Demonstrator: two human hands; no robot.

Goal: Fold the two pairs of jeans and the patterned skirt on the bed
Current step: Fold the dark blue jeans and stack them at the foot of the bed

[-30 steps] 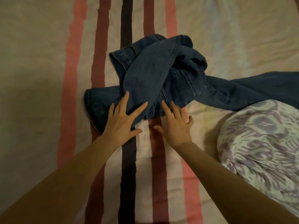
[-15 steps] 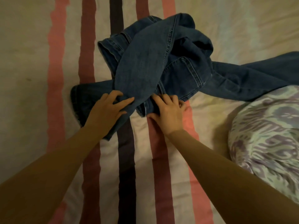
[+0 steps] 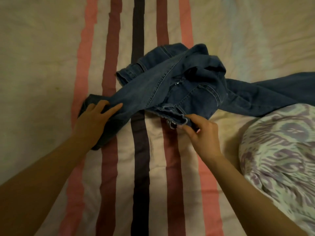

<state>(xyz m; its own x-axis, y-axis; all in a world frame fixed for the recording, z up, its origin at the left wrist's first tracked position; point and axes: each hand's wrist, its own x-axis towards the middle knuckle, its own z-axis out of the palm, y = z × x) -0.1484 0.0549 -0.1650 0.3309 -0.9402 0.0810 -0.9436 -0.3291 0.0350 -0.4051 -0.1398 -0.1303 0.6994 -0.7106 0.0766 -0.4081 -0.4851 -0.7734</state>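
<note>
A crumpled heap of dark blue jeans (image 3: 170, 82) lies in the middle of the striped bed sheet (image 3: 42, 65). One leg of denim (image 3: 272, 94) stretches off to the right edge. My left hand (image 3: 95, 121) grips a jeans leg end at the heap's left side. My right hand (image 3: 202, 132) pinches a raised hem or waistband edge at the heap's near side. The patterned skirt (image 3: 281, 150), white with purple and green marks, lies bunched at the right. I cannot tell one pair of jeans from the other in the heap.
The sheet is cream with pink, maroon and dark stripes (image 3: 139, 167) running away from me. Bare sheet spreads to the left and at the far side of the heap.
Both hands went from lying flat on the denim to gripping it. The left moved out to the leg end, and the right lifted an edge of the jeans.
</note>
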